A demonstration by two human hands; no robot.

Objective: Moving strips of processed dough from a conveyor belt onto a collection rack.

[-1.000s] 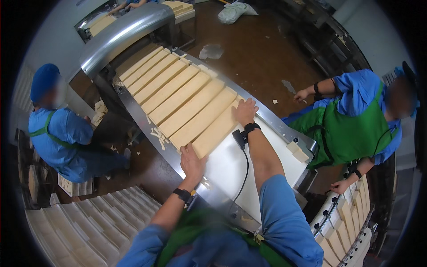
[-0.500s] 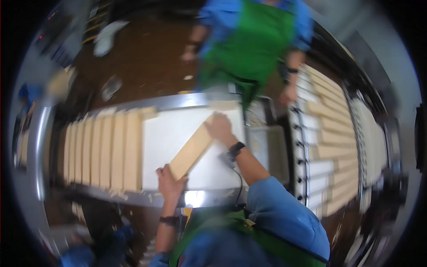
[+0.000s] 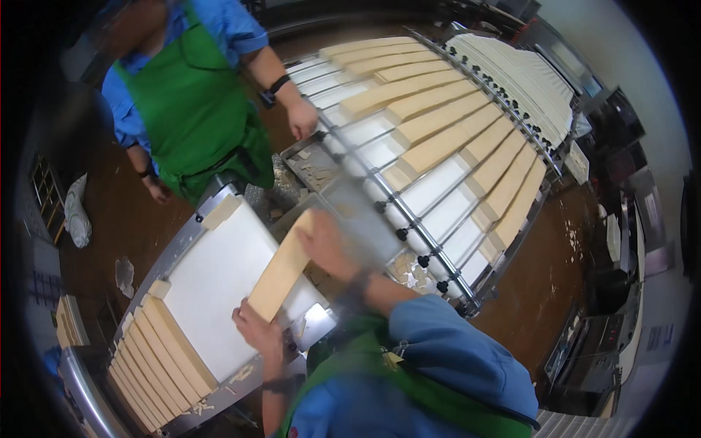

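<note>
A long, flat beige slab (image 3: 280, 269), its material unclear, spans my two hands above the white belt (image 3: 219, 266). My left hand (image 3: 259, 334) grips the slab's near end. Around its far end, the fingers of my right hand (image 3: 326, 247) are closed. The slab slants from near left to far right, partly over the belt's right edge. Left of my hands, several similar slabs (image 3: 164, 347) stand side by side on the belt. A short beige piece (image 3: 221, 212) lies at the belt's far end.
To the right, a wide laned conveyor (image 3: 456, 191) carries several more slabs, with a metal rail (image 3: 409, 212) and black knobs along its near side. Trays of broken bits (image 3: 314, 169) sit between belt and conveyor. A co-worker in a green apron (image 3: 193, 109) stands across.
My view has turned to the right, bringing the laned conveyor into the middle. The slab has moved off the belt's middle toward its right edge, still in both hands.
</note>
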